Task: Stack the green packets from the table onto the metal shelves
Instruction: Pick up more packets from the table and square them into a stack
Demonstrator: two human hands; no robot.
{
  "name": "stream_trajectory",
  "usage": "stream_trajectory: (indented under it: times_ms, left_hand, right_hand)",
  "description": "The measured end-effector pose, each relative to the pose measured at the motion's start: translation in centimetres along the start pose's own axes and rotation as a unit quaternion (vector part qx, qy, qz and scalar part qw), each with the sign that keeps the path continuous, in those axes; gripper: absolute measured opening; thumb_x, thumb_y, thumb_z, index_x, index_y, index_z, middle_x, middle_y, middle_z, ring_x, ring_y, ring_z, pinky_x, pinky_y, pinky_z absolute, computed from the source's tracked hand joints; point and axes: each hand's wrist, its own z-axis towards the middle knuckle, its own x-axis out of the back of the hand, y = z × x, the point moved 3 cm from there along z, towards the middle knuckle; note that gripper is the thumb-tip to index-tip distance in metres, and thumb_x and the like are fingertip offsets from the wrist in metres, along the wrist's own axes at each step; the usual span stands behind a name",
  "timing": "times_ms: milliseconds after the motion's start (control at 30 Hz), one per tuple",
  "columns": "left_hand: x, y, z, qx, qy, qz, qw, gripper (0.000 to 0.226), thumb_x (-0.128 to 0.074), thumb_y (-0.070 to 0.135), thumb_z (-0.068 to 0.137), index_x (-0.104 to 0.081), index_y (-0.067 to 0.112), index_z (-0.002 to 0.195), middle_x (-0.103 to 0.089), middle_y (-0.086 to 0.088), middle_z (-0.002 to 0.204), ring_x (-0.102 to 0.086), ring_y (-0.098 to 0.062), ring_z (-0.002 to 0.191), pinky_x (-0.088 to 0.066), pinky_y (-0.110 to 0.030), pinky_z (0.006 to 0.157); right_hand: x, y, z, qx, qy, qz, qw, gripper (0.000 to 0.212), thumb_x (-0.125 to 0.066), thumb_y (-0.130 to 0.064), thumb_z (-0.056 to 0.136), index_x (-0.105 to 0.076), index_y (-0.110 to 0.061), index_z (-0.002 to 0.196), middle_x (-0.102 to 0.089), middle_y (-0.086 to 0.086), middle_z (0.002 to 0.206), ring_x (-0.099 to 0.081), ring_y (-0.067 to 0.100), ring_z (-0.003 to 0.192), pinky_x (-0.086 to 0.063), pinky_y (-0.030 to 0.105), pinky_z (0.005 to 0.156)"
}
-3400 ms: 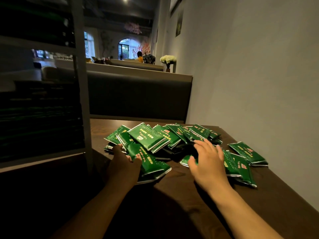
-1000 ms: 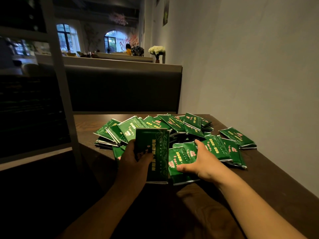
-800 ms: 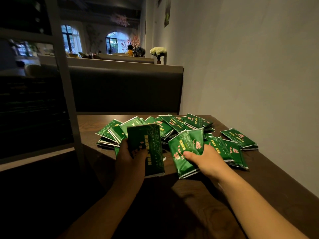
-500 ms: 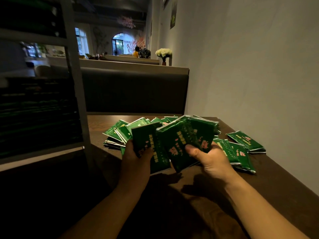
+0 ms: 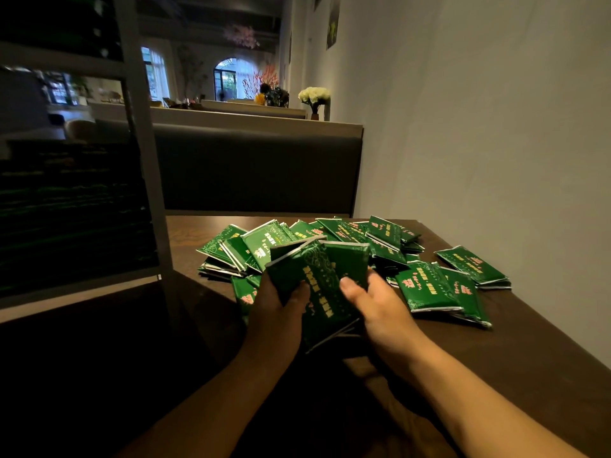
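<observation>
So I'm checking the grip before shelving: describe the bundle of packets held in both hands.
The bundle of packets is several flat, glossy dark green sachets with pale lettering and silvery sealed edges, fanned unevenly and tilted. The left hand grips its left side, the right hand pinches its right, above the table.

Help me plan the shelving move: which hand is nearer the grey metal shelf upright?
Left. The left hand grips the bundle of green packets on the side toward the grey metal shelf upright; the right hand grips its far side.

Green packets point(image 5: 426, 287) (gold lettering, silver edges); dark-brown table point(image 5: 515, 358).
</observation>
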Motion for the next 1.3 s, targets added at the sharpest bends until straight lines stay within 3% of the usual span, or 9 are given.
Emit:
stream_trajectory:
  times_ms: [100,267,400,467,633,733,900,1133,1300]
  left_hand:
    - [0.6,0.3,0.3,-0.016,0.043,-0.019,0.999,0.029,-0.054,0.005,0.093,-0.055,0.033,0.100,-0.065,0.008,0.095,-0.064,-0.007,0.085,-0.051,-0.029,0.067]
    - [1.0,0.7,0.5,-0.018,0.064,-0.027,0.997,0.032,-0.052,0.003,0.093,-0.052,0.029,0.112,-0.063,0.006,0.100,-0.062,-0.008,0.086,-0.048,-0.026,0.062]
    - [0.5,0.8,-0.1,-0.010,0.015,0.005,1.000,0.030,-0.052,0.006,0.093,-0.054,0.035,0.098,-0.064,0.010,0.095,-0.062,-0.006,0.086,-0.047,-0.024,0.065]
    - [0.2,0.8,-0.4,-0.012,-0.016,0.026,0.999,0.028,-0.052,0.009,0.094,-0.057,0.035,0.102,-0.066,0.013,0.095,-0.063,-0.001,0.087,-0.046,-0.021,0.065]
    - [0.1,0.8,-0.7,0.019,-0.047,0.018,0.999,0.032,-0.042,0.010,0.098,-0.059,0.035,0.108,-0.068,0.008,0.097,-0.066,-0.009,0.087,-0.052,-0.020,0.057]
    - [-0.1,0.9,-0.8,0.007,-0.044,0.021,0.999,0.033,-0.037,0.011,0.099,-0.059,0.035,0.108,-0.070,0.007,0.095,-0.066,-0.011,0.090,-0.051,-0.022,0.060]
    - [-0.4,1.2,-1.0,-0.038,-0.059,0.053,0.996,0.034,-0.035,0.007,0.100,-0.052,0.035,0.109,-0.067,0.021,0.081,-0.057,0.020,0.068,-0.041,-0.001,0.051]
    - [-1.2,-0.1,-1.7,0.005,-0.142,0.130,0.981,0.053,-0.045,0.008,0.096,-0.033,0.042,0.134,-0.060,0.017,0.113,-0.054,-0.002,0.108,-0.039,-0.033,0.099]
    - [-1.0,0.2,-1.4,-0.034,-0.120,0.124,0.984,0.064,-0.044,0.001,0.094,-0.029,0.051,0.133,-0.057,0.015,0.120,-0.055,-0.001,0.108,-0.044,-0.032,0.097]
  right_hand:
    - [0.9,-0.7,0.3,0.044,0.068,0.007,0.997,0.013,-0.050,-0.019,0.100,-0.060,-0.020,0.107,-0.071,0.005,0.101,-0.069,0.019,0.094,-0.057,0.038,0.083]
    - [2.8,-1.8,-0.2,0.101,0.203,0.169,0.959,0.026,-0.039,-0.010,0.101,-0.052,-0.017,0.080,-0.062,-0.011,0.064,-0.060,0.005,0.064,-0.047,0.031,0.063]
    - [1.7,-2.0,-0.8,0.112,0.098,0.165,0.975,0.014,-0.046,-0.020,0.090,-0.056,-0.012,0.085,-0.064,-0.006,0.068,-0.060,0.014,0.070,-0.050,0.036,0.064]
    - [0.5,-1.8,-0.9,0.100,0.016,0.120,0.988,0.024,-0.047,-0.022,0.080,-0.059,-0.007,0.096,-0.066,0.004,0.082,-0.062,0.020,0.080,-0.054,0.038,0.068]
    - [-1.0,-1.8,-1.6,0.065,-0.065,0.105,0.990,0.030,-0.058,-0.013,0.081,-0.057,-0.016,0.111,-0.072,0.002,0.094,-0.069,0.015,0.087,-0.056,0.025,0.068]
    - [-1.0,-2.1,-1.9,0.094,-0.050,-0.004,0.994,0.030,-0.058,0.000,0.092,-0.052,-0.018,0.115,-0.068,0.001,0.099,-0.067,0.004,0.089,-0.053,0.018,0.071]
    - [-0.6,-2.4,-1.6,0.102,0.015,0.033,0.994,0.044,-0.053,0.014,0.089,-0.038,-0.014,0.120,-0.062,0.008,0.106,-0.067,0.006,0.087,-0.058,0.027,0.072]
    - [-1.4,-0.6,-1.4,0.003,-0.042,-0.115,0.992,0.061,-0.052,-0.030,0.074,-0.038,-0.026,0.134,-0.063,-0.006,0.112,-0.060,0.012,0.107,-0.047,0.036,0.096]
    - [-1.1,-0.5,-1.2,0.035,-0.003,-0.070,0.997,0.054,-0.052,-0.024,0.075,-0.043,-0.038,0.126,-0.067,-0.008,0.109,-0.062,0.011,0.105,-0.049,0.036,0.094]
